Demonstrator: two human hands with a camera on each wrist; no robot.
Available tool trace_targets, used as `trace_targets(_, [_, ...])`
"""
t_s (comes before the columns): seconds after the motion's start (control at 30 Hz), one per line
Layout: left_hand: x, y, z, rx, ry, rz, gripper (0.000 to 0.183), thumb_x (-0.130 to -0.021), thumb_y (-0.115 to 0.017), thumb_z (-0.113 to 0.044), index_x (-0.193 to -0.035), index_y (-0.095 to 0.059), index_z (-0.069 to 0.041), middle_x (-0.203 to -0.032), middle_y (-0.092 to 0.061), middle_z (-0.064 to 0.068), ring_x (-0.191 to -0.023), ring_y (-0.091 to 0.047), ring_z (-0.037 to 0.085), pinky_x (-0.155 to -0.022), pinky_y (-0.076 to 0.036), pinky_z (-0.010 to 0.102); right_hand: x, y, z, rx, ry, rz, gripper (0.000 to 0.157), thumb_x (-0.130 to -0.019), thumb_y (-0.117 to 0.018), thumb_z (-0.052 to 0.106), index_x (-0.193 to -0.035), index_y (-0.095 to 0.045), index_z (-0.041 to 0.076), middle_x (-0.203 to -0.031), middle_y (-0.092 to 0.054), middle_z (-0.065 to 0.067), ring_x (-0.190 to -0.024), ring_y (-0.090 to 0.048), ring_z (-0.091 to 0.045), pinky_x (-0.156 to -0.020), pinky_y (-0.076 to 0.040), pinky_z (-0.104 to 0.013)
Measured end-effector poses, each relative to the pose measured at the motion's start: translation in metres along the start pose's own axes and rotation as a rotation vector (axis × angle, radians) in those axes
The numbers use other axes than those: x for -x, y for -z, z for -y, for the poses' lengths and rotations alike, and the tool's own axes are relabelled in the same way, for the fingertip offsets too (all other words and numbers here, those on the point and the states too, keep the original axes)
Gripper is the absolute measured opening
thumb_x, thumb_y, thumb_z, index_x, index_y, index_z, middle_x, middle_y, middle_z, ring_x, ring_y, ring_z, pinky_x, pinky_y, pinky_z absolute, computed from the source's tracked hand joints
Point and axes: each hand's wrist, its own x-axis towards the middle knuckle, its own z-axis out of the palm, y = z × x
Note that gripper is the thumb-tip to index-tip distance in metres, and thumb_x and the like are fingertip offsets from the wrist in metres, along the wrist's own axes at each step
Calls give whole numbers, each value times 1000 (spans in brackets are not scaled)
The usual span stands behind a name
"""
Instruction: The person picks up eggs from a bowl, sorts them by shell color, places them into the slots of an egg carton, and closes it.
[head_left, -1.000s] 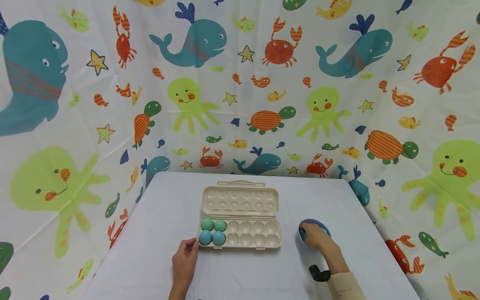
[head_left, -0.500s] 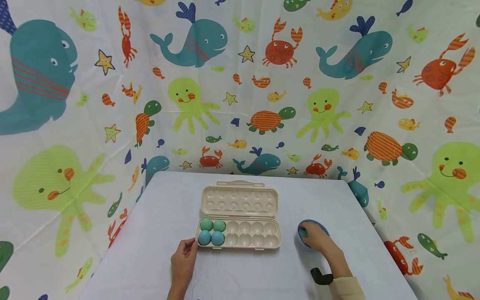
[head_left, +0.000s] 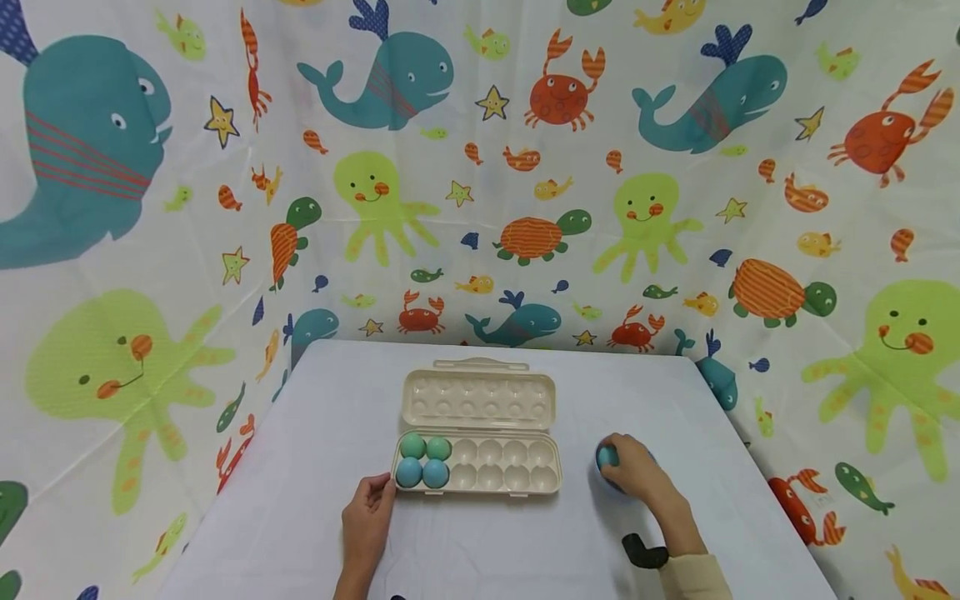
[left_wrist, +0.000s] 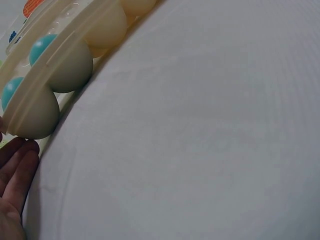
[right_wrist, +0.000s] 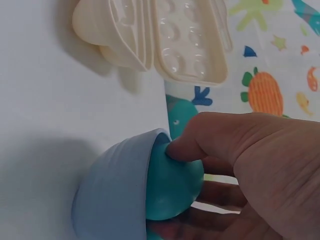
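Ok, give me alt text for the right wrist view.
A right hand grips a teal ball partly inside a light blue bowl. Farther off are an open cream egg carton and a sea-animal print cloth.

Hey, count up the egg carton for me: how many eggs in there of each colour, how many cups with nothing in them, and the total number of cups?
Green eggs: 2
Blue eggs: 2
Empty cups: 8
Total: 12 cups in the carton, 4 of them filled
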Motion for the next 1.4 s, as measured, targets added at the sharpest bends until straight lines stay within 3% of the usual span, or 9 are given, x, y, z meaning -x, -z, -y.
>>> trace_targets(0.23, [-2,1,-3,12,-7,4,18,-96,-68,-19,-108,-70,-5,-106,-76,12,-87,-64,-7,-73,-50,2,0,4,1,15,-16,0,46,-85,-68,10,-125,-58,-11,-122,-59,-30,-110,-61,-43,-93,-53,-60])
trace_targets(0.47, [1,0,0,19,-1,5,19,-96,-68,-19,-108,-70,-4,-106,-76,15,-87,-66,-4,-74,-51,3,3,5,1,5,-38,-11,47,-83,-68,12,-124,-59,-9,-119,-61,-27,-106,-60,-38,-90,-53,-58])
trace_targets(0.77, [-1,-1,2,29,-38,-6,15,-95,-68,-15,-106,-70,-5,-104,-76,14,-91,-73,11,-76,-53,5,-1,8,5,-4,-28,-83,50,-84,-65,14,-128,-56,-10,-125,-58,-29,-110,-59,-40,-94,-52,-59])
trace_targets(1.03, [0,1,1,45,-30,5,17,-96,-68,-17,-106,-69,-3,-105,-76,16,-86,-65,-8,-74,-50,1,-7,8,27,-30,-21,-177,52,-89,-63,18,-134,-54,-6,-132,-53,-28,-117,-56,-43,-99,-50,-62])
trace_targets(1.23, [2,3,0,42,-19,6,17,-96,-68,-18,-107,-69,-4,-105,-76,14,-88,-67,-4,-75,-50,1,-13,-2,53,-89,40,-209,49,-89,-67,19,-134,-57,2,-131,-55,-24,-118,-57,-40,-99,-51,-59])
trace_targets(1.4, [2,2,-1,46,-35,9,18,-96,-68,-20,-107,-69,-6,-106,-76,12,-91,-70,2,-77,-50,2,-20,-15,75,-128,174,-285,45,-88,-72,15,-130,-60,2,-126,-60,-21,-116,-59,-38,-97,-53,-54])
